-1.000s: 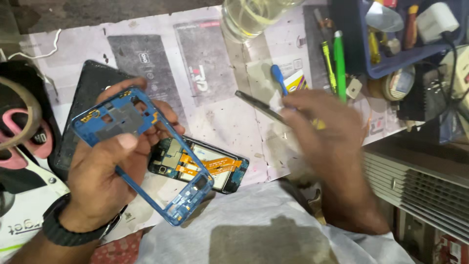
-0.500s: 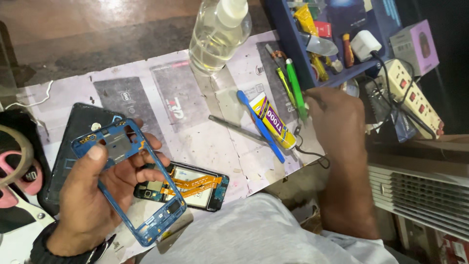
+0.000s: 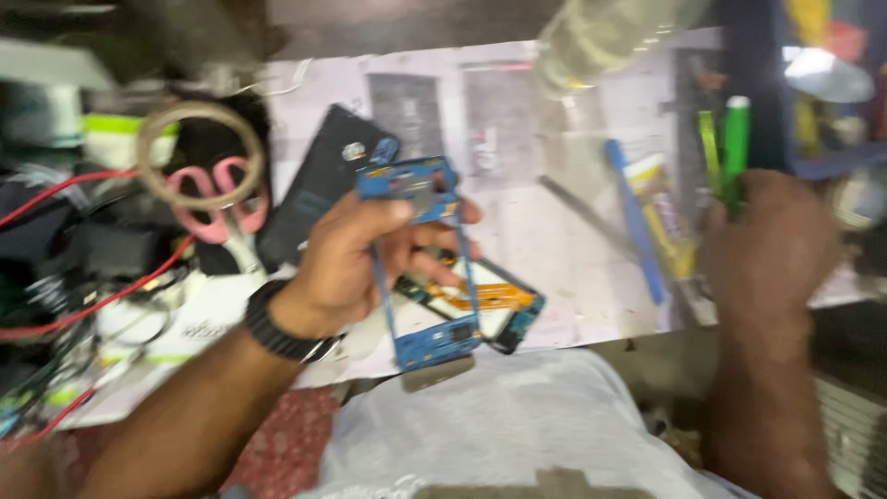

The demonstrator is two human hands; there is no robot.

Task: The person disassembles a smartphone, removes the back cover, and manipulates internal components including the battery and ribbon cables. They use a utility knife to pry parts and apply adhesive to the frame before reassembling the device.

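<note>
So the blue plastic phone mid-frame point(image 3: 420, 268) is up off the bench in my left hand point(image 3: 356, 259), thumb pressed over its top edge near the camera cutout and the other fingers curled around behind it, clamped on it pretty firmly. The frame hangs roughly upright, tilted a bit, its bottom end down over my lap. My left forearm comes in from the lower left, black wristband point(image 3: 282, 323) on the wrist, palm turned toward me.

Right underneath the frame, the opened phone body with the orange flex cable point(image 3: 485, 300) lies flat on the white paper-covered bench point(image 3: 554, 231). Behind my left hand there's the black back cover point(image 3: 314, 185).

My right hand point(image 3: 767, 245) is way over on the right, back of the hand up, fingers closed around a green pen-shaped tool point(image 3: 736, 139). Just left of it lie a blue plastic pry stick point(image 3: 633, 222) and a thin metal rod point(image 3: 577, 203). Pink-handled scissors point(image 3: 222, 199) and a tape ring point(image 3: 199, 152) sit on the left. Everything's a bit blurry.
</note>
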